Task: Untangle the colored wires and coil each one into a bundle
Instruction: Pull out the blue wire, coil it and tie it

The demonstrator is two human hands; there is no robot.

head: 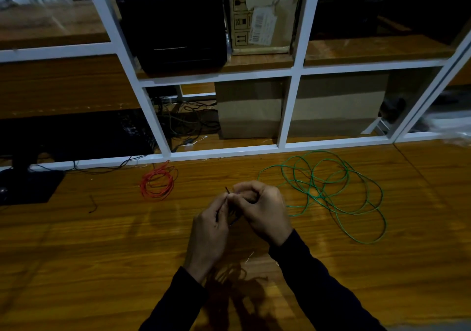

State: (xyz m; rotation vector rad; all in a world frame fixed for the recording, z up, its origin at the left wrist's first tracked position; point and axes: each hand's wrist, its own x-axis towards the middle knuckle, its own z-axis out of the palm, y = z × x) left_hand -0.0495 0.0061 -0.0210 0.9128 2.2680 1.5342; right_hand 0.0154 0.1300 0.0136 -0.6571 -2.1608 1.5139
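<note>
Both my hands meet above the middle of the wooden table [102,249]. My left hand [209,231] and my right hand [262,208] pinch a thin dark wire [227,190] between them; its tip pokes up past my fingers, and the rest is mostly hidden in my hands. A red wire [158,183] lies wound into a small bundle on the table to the far left of my hands. A green wire [331,190] lies spread in loose overlapping loops to the right, apart from my hands.
A white-framed shelf [224,149] runs along the table's far edge, holding a black box [173,30], cardboard boxes [254,111] and tangled cables. A black monitor base [28,185] stands at the left. A short dark wire scrap [93,204] lies left of the bundle.
</note>
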